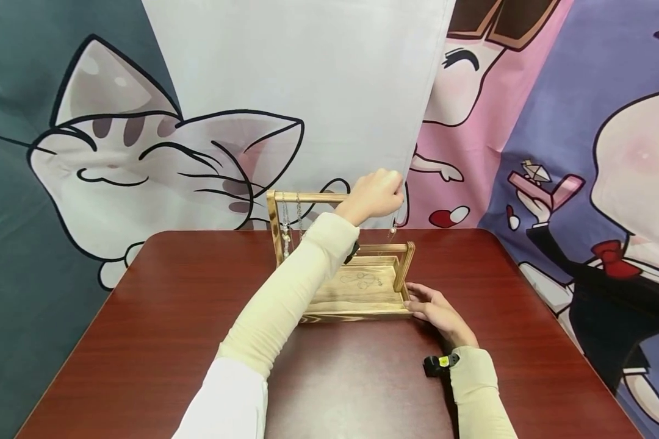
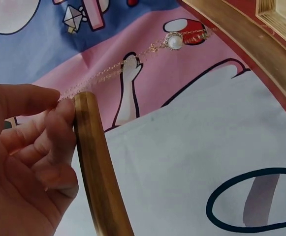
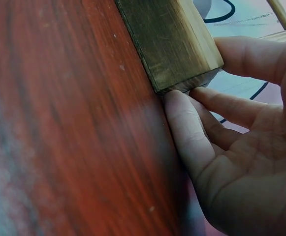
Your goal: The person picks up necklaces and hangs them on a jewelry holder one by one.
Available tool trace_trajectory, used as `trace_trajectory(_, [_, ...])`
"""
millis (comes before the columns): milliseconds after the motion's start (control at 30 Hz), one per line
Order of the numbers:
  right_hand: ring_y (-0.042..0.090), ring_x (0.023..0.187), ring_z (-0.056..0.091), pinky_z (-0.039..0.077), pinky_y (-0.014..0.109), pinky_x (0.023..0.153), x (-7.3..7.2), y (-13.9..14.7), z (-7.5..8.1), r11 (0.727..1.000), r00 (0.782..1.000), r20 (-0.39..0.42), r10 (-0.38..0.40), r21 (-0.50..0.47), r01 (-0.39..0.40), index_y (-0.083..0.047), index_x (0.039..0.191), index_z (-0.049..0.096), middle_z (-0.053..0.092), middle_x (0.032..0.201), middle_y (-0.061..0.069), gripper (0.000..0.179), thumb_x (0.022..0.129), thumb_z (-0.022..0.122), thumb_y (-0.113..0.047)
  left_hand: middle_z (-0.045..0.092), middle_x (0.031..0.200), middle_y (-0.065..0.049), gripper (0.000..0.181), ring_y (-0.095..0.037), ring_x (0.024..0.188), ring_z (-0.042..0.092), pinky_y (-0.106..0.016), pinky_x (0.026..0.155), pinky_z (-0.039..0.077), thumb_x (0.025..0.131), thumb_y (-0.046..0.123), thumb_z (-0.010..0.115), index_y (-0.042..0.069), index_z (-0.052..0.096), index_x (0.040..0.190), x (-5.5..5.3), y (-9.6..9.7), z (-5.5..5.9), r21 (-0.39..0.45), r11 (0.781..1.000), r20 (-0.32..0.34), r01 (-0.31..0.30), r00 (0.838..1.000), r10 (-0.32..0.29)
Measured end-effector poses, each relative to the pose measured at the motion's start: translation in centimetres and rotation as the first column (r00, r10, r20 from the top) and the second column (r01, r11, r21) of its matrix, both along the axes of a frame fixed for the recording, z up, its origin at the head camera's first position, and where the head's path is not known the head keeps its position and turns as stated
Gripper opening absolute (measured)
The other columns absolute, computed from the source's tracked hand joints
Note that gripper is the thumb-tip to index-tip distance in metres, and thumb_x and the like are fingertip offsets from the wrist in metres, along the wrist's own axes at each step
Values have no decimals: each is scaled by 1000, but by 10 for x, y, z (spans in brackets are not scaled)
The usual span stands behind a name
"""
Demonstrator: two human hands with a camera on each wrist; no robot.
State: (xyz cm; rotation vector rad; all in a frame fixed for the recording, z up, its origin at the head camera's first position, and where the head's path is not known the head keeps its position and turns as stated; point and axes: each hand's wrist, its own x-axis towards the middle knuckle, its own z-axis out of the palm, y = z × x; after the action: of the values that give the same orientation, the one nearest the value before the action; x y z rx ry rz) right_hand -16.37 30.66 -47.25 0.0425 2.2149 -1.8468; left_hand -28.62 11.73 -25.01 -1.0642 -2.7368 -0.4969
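Observation:
A wooden jewelry stand [image 1: 351, 317] has a high top bar [image 1: 313, 197], a lower bar [image 1: 384, 248] and a shallow tray base. At the top bar's end, my left hand [image 1: 378, 194] pinches a thin gold necklace [image 2: 106, 73] between thumb and fingertip. Its round pearl pendant [image 2: 174, 42] hangs below the hand, apart from the lower bar in the left wrist view. My right hand [image 1: 436, 314] holds the tray's right front corner, its fingers and thumb against the wood [image 3: 182, 49].
Several necklaces [image 1: 285, 228] hang at the top bar's left end. Thin chain jewelry [image 1: 362, 280] lies in the tray. The stand is on a dark red wooden table [image 1: 198, 286], with a printed cartoon cloth [image 1: 307, 79] behind it.

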Motion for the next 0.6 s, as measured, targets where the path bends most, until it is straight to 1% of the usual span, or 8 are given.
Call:
trace_trajectory(67, [23, 113, 47, 47, 24, 80, 0, -1, 1, 1000, 1000, 4, -1, 4, 1, -1, 140, 30, 40, 134, 24, 61, 86, 58, -6, 42, 67, 2, 11, -12, 63, 42, -29, 55, 39, 80, 15, 44, 16, 44, 69, -2, 1, 0, 6, 1000, 20, -17, 1000, 17])
trace_trajectory(167, [23, 114, 47, 47, 24, 79, -1, -1, 1, 1000, 1000, 9, -9, 2, 9, -1, 139, 31, 40, 135, 24, 61, 85, 59, -6, 39, 66, 2, 10, -12, 61, 39, -30, 54, 38, 77, 13, 43, 16, 41, 68, -4, 1, 1, 30, 998, 73, -47, 996, 45])
trace_trajectory(267, [23, 114, 47, 48, 23, 78, -1, -1, 1, 1000, 1000, 8, -16, -3, 16, -1, 139, 31, 40, 135, 24, 61, 85, 59, -7, 36, 65, 2, 11, -13, 58, 34, -30, 52, 35, 75, 13, 43, 16, 39, 66, -7, 2, 1, 67, 994, 131, -88, 988, 79])
trace_trajectory(400, [24, 115, 46, 47, 23, 78, -1, -2, 1, 1000, 1000, 8, -12, -2, 12, -1, 139, 32, 40, 135, 23, 61, 85, 59, -7, 37, 61, 2, 12, -13, 55, 33, -30, 48, 32, 73, 15, 46, 16, 39, 64, -9, 1, 0, 104, 984, 188, -145, 974, 124])
trace_trajectory(500, [24, 114, 47, 47, 24, 79, -1, -3, 0, 1000, 1000, 12, -12, -1, 12, -2, 139, 32, 41, 135, 23, 60, 85, 58, -7, 36, 58, 3, 13, -13, 53, 32, -29, 47, 31, 72, 15, 47, 16, 40, 62, -9, 0, 0, 124, 977, 209, -172, 967, 143])
trace_trajectory(600, [21, 110, 49, 47, 25, 80, 0, -2, 1, 1000, 1000, 16, -19, 0, 19, -2, 139, 32, 41, 134, 23, 61, 85, 59, -7, 32, 57, 4, 14, -12, 52, 28, -28, 45, 28, 72, 15, 47, 16, 37, 61, -7, -3, 2, 139, 974, 216, -181, 965, 149])
